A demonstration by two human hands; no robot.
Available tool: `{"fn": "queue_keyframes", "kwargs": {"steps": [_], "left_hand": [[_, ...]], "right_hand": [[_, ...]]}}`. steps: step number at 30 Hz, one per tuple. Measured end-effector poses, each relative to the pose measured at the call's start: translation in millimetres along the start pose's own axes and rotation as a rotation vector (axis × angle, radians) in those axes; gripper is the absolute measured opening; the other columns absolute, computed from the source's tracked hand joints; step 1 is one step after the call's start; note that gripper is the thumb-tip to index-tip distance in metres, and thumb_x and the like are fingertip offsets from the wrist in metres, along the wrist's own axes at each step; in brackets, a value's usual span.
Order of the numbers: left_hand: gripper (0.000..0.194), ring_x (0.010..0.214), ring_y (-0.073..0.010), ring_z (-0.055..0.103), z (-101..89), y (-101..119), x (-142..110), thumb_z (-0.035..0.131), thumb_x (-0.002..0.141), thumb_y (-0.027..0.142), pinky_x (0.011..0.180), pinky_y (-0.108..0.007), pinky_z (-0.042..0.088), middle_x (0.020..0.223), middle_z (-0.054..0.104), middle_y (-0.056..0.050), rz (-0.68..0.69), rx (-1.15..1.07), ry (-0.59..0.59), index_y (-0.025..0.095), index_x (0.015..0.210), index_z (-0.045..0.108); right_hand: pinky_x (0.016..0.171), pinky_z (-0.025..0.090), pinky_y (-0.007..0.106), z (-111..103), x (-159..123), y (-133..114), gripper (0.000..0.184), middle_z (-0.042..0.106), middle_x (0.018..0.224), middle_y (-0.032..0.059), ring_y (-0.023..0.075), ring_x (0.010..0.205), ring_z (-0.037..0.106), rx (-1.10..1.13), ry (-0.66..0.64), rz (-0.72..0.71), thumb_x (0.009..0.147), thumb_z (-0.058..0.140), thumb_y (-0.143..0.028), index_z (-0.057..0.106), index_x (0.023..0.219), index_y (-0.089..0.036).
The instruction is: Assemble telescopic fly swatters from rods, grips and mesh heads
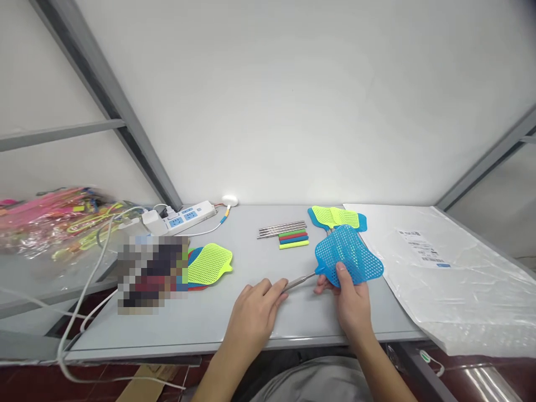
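Between my hands is a fly swatter with a blue perforated head (349, 254) and a metal rod (298, 281). My left hand (256, 312) is closed around the rod's lower end, which its fingers hide. My right hand (352, 301) pinches the blue head, thumb on top and fingers underneath. Just beyond the head lie yellow and blue swatters (335, 216), partly covered by it. Several thin metal rods (282, 229) lie in the middle of the table, beside coloured handle tubes (293, 240) in green, red, blue and yellow. Loose swatter heads (209, 265) are stacked at the left, yellow uppermost.
A white power strip (190, 218) with plugs and cables is at the back left of the grey table (167, 335). Plastic-wrapped colourful goods (71, 218) lie further left. White wrapped packaging (422, 273) with a label covers the right side. A pixelated patch hides something at left.
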State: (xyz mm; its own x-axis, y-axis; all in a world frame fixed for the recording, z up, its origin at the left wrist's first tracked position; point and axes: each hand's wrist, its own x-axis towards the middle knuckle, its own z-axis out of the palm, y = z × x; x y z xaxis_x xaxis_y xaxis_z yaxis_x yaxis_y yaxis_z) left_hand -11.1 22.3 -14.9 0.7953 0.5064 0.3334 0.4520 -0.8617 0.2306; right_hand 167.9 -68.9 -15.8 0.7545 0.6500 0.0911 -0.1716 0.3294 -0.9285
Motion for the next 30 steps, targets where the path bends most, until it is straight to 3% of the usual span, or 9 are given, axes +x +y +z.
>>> {"fn": "queue_keyframes", "kwargs": {"steps": [5, 13, 17, 21, 25, 27, 30], "left_hand": [[0.028, 0.067, -0.0181, 0.052, 1.6, -2, -3, 0.038, 0.099, 0.029, 0.064, -0.031, 0.039, 0.081, 0.059, -0.001, -0.003, 0.01, 0.02, 0.025, 0.121, 0.054], [0.027, 0.067, -0.016, 0.056, 1.3, 3, -8, 0.04, 0.099, 0.028, 0.06, -0.027, 0.041, 0.076, 0.058, -0.001, 0.039, -0.012, 0.039, 0.023, 0.122, 0.053], [0.027, 0.066, -0.0148, 0.058, -1.0, 15, -9, 0.038, 0.099, 0.028, 0.058, -0.025, 0.042, 0.077, 0.059, -0.001, 0.02, -0.008, 0.014, 0.022, 0.121, 0.052], [0.026, 0.061, -0.0148, 0.056, -4.6, 29, -12, 0.036, 0.099, 0.025, 0.054, -0.025, 0.041, 0.076, 0.059, -0.001, 0.021, -0.011, 0.02, 0.021, 0.12, 0.05], [0.025, 0.063, -0.0154, 0.057, -9.9, 43, -15, 0.033, 0.099, 0.024, 0.056, -0.026, 0.04, 0.08, 0.061, -0.002, -0.001, -0.075, 0.001, 0.021, 0.119, 0.049], [0.023, 0.067, -0.0161, 0.057, -15.7, 51, -15, 0.032, 0.1, 0.025, 0.06, -0.027, 0.04, 0.084, 0.062, -0.003, -0.04, -0.166, -0.057, 0.021, 0.113, 0.05], [0.023, 0.07, -0.0156, 0.055, -30.1, 64, -15, 0.03, 0.1, 0.032, 0.063, -0.027, 0.039, 0.081, 0.06, 0.0, -0.158, -0.379, -0.233, 0.023, 0.098, 0.052]], "right_hand": [[0.059, 0.052, 0.031, -2, 0, 0, 0.025, 0.064, 0.069, 0.0012, 0.0153, 0.056, 0.061, -0.066, -0.088, 0.01, 0.09, 0.055, -0.042, 0.061, 0.085, -0.018], [0.053, 0.044, 0.026, -24, 10, -20, 0.039, 0.06, 0.062, 0.0021, 0.012, 0.051, 0.054, -0.265, -0.434, 0.174, 0.093, 0.049, -0.044, 0.06, 0.069, -0.016], [0.044, 0.036, 0.023, -24, 7, -23, 0.038, 0.054, 0.057, -0.0014, 0.0095, 0.046, 0.046, -0.253, -0.34, 0.211, 0.09, 0.055, -0.048, 0.055, 0.065, -0.018], [0.043, 0.03, 0.023, -18, -1, -25, 0.051, 0.038, 0.044, -0.0051, 0.0067, 0.041, 0.035, -0.302, -0.319, 0.182, 0.09, 0.055, -0.047, 0.039, 0.05, -0.02], [0.042, 0.027, 0.023, -19, -7, -32, 0.049, 0.034, 0.044, -0.0067, 0.0068, 0.041, 0.033, -0.269, -0.265, 0.12, 0.088, 0.058, -0.046, 0.034, 0.052, -0.021], [0.041, 0.026, 0.023, -23, -10, -36, 0.049, 0.034, 0.043, -0.0069, 0.0068, 0.041, 0.032, -0.267, -0.279, 0.13, 0.088, 0.057, -0.046, 0.035, 0.053, -0.022], [0.04, 0.026, 0.023, -30, -15, -40, 0.048, 0.036, 0.043, -0.0063, 0.0066, 0.04, 0.032, -0.276, -0.306, 0.18, 0.086, 0.058, -0.049, 0.039, 0.052, -0.021]]}}
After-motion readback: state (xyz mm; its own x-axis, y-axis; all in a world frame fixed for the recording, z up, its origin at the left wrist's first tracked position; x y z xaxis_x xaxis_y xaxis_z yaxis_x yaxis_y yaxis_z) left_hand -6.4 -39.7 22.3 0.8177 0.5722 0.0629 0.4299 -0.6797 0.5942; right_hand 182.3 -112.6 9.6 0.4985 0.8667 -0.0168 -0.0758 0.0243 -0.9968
